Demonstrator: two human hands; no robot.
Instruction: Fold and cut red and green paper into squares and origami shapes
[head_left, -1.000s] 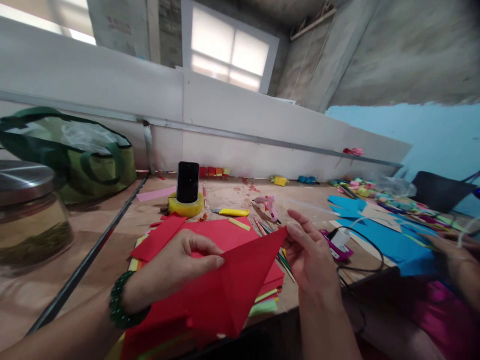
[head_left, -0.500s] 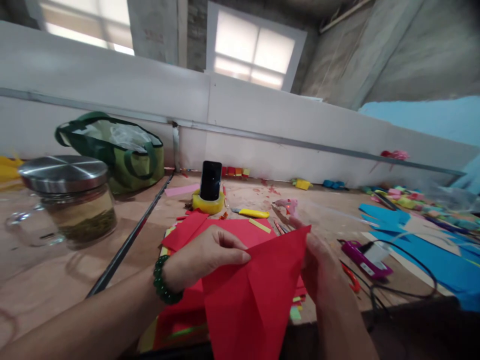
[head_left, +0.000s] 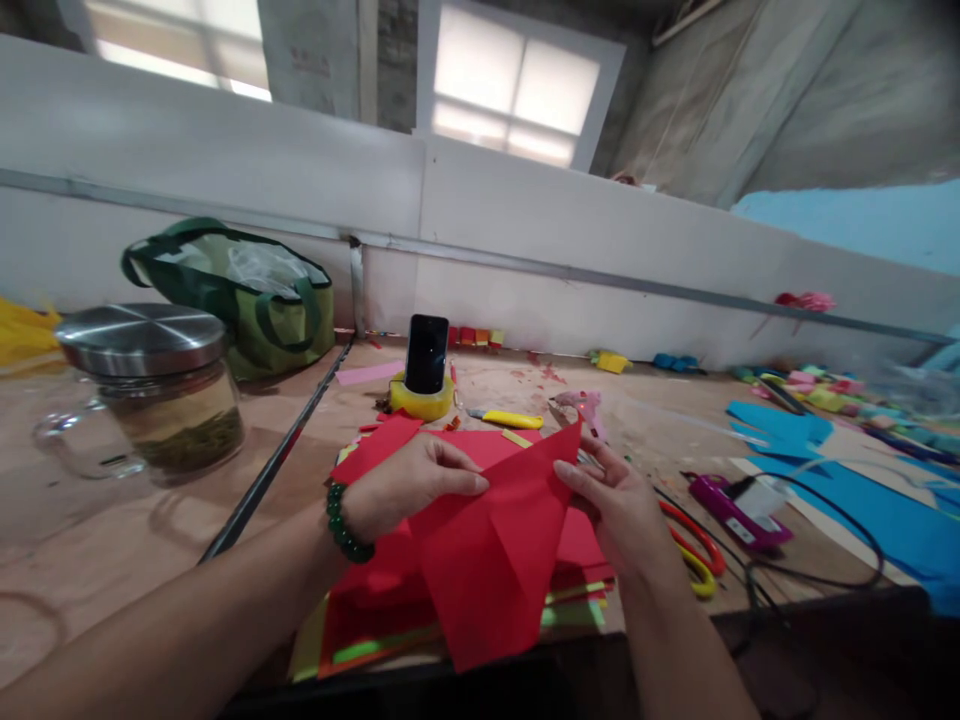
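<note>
And the big red sheet of paper (head_left: 469,590) has come round at lower centre, its pointed lower end hanging in view above the front edge of the desk (head_left: 112,560). It's creased, up off the stack of coloured paper (head_left: 585,540), with its peak reaching towards the middle of the frame. Here's the fresh change: the right hand (head_left: 619,500) has brought its thumb onto the face of the sheet, in a narrow pinch near that upper right corner. The left hand (head_left: 420,485) keeps its own close pinch on the upper left edge, so the paper is now controlled from both sides. Orange and yellow scissor handles (head_left: 717,553) have come into clearer view, just right of the right wrist.

Over to the containers! Upper left, the green tote bag (head_left: 251,350) gapes open, clear plastic (head_left: 270,270) bunched inside. In front of it sits the glass mug (head_left: 217,395), its metal lid (head_left: 142,340) on, with yellowish liquid and a dark green layer of leaves (head_left: 187,440) low down. Smallest of the lot, the yellow tape roll (head_left: 431,403) near centre has a smartphone (head_left: 427,350) propped upright in it.
</note>
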